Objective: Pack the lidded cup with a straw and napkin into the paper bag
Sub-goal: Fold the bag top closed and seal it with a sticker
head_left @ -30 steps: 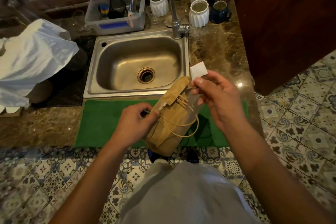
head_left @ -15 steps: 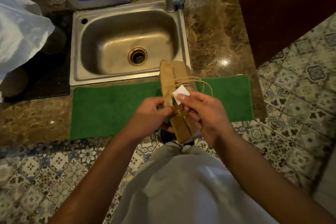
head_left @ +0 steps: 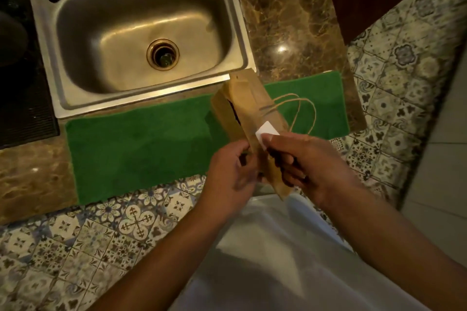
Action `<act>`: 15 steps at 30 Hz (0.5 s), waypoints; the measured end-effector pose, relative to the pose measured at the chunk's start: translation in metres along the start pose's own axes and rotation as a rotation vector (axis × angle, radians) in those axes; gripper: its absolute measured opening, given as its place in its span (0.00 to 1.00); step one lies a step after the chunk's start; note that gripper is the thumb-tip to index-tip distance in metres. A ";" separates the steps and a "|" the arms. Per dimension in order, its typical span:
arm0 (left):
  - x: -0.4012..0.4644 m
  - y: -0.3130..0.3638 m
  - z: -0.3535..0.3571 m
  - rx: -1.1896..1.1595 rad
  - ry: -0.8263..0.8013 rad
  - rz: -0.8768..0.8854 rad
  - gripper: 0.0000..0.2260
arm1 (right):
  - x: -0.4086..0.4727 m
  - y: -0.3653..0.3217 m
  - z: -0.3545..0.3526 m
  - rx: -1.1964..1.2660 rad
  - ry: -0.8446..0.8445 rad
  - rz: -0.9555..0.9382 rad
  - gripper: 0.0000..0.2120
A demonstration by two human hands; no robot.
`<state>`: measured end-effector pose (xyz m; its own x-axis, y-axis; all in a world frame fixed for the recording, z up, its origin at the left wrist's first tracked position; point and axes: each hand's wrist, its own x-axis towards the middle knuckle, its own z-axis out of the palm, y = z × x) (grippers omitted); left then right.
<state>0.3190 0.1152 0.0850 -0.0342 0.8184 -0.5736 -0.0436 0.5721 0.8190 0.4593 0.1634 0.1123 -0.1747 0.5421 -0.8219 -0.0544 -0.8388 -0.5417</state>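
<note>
Fingers [head_left: 271,139] of the right hand [head_left: 313,169] pinch a small white folded napkin [head_left: 266,132] against the side of a brown paper bag with twine handles [head_left: 249,113], while the rest of that hand wraps the bag's lower end. The left hand [head_left: 231,171] closes its fingers on the bag's near edge from the other side. Both hands hold the bag tilted in the air, its mouth pointing away toward the sink; a dark gap shows at the opening, but what lies inside cannot be told. The twine loops hang out to the right.

Below the bag lies a green rectangular towel mat [head_left: 141,144] on a brown marbled stone worktop [head_left: 275,15]. A stainless steel sink with a brass-ringed drain [head_left: 235,20] is set into the worktop behind the mat, and a black ribbed mat [head_left: 22,111] sits to its left. Patterned blue-and-white floor tiles [head_left: 83,240] spread underneath.
</note>
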 end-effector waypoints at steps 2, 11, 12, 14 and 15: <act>0.001 -0.003 -0.001 0.020 -0.008 0.022 0.08 | -0.004 -0.003 0.005 -0.059 0.062 -0.014 0.21; 0.003 0.007 -0.006 -0.022 -0.073 0.023 0.11 | -0.008 -0.013 0.012 -0.156 0.129 -0.113 0.05; 0.003 0.010 -0.007 -0.063 -0.079 0.000 0.07 | -0.007 -0.012 0.012 -0.178 0.134 -0.118 0.05; 0.006 0.015 -0.008 -0.164 -0.080 -0.064 0.04 | -0.005 -0.009 0.010 -0.227 0.132 -0.117 0.05; 0.008 0.017 -0.008 -0.200 -0.057 -0.099 0.07 | -0.004 -0.008 0.010 -0.219 0.126 -0.109 0.05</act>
<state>0.3100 0.1309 0.0940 0.0363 0.7641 -0.6441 -0.2409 0.6322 0.7364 0.4510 0.1670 0.1215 -0.0549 0.6420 -0.7647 0.1500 -0.7519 -0.6420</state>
